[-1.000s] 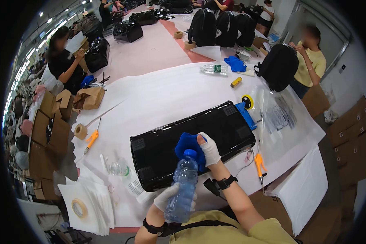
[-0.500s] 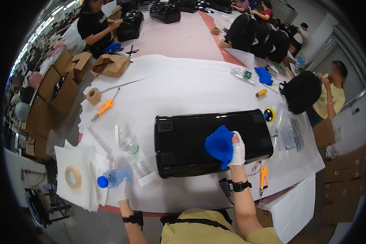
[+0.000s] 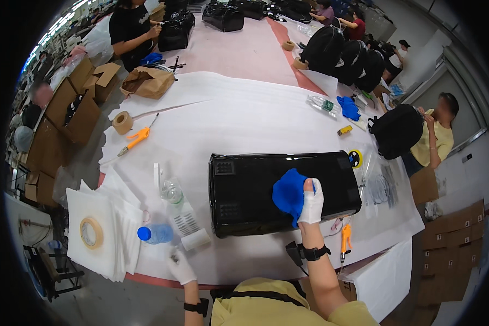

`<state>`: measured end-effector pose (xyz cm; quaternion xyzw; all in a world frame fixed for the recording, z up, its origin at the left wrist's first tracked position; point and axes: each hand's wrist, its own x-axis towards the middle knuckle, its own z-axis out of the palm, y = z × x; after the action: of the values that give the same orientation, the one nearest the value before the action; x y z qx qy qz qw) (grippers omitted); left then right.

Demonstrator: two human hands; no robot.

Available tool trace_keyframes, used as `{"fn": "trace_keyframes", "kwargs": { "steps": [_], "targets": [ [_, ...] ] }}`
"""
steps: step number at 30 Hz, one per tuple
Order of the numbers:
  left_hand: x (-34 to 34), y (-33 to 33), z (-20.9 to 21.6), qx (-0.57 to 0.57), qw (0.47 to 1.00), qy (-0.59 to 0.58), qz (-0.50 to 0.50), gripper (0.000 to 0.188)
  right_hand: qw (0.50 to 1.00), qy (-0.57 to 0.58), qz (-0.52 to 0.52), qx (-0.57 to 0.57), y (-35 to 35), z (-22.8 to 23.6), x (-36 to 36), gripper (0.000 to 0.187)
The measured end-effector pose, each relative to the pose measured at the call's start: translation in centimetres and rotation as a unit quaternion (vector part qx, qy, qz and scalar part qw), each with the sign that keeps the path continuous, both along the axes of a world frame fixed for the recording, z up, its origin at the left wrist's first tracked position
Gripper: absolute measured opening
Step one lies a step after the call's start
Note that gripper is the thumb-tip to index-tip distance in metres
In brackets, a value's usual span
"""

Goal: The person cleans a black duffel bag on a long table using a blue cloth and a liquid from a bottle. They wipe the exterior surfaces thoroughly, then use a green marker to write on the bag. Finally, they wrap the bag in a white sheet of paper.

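A glossy black bag (image 3: 250, 190) lies flat across the table in front of me, with dark textured patches at its left corners. My right hand (image 3: 312, 204), in a white glove with a bare thumb tip, presses a blue cloth (image 3: 289, 193) onto its upper face. My left hand (image 3: 180, 264), also gloved in white, is at the table's near edge, apart from the bottle; its fingers look loosely extended, though small and slightly blurred. Just beyond it is a clear plastic bottle (image 3: 160, 233) with a blue cap. A second clear bottle (image 3: 171, 191) lies beside a printed white strip (image 3: 190, 225).
White sheets (image 3: 106, 206) with a tape roll (image 3: 91, 233) on top are at left. Orange air guns (image 3: 138, 138) (image 3: 345, 239) lie on both sides. Black backpacks (image 3: 399, 130) line the right edge. Co-workers stand at far left and right. Cardboard boxes (image 3: 81, 117) stand left.
My left hand has let go of the blue-capped bottle and moved right, toward me. The bottle has shifted slightly right. My right hand still holds the cloth on the bag.
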<state>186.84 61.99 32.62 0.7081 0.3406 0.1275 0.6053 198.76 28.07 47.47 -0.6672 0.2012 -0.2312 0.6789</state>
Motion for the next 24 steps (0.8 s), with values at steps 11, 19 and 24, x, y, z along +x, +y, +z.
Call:
{"fn": "trace_keyframes", "kwargs": {
  "steps": [11, 19, 24],
  "targets": [
    [10.2, -11.9, 12.3, 0.206, 0.922, -0.196, -0.261, 0.063, 0.742, 0.117, 0.119, -0.649, 3.4, 1.0, 2.3, 0.028],
    [9.9, -11.1, 11.8, 0.242, 0.919, -0.188, -0.248, 0.063, 0.72, -0.008, 0.249, -0.647, 7.8, 1.2, 2.9, 0.017],
    [9.7, -11.7, 11.9, 0.171, 0.937, -0.187, -0.239, 0.063, 0.696, 0.201, -0.002, -0.689, -8.7, 1.7, 1.3, 0.021]
  ]
}}
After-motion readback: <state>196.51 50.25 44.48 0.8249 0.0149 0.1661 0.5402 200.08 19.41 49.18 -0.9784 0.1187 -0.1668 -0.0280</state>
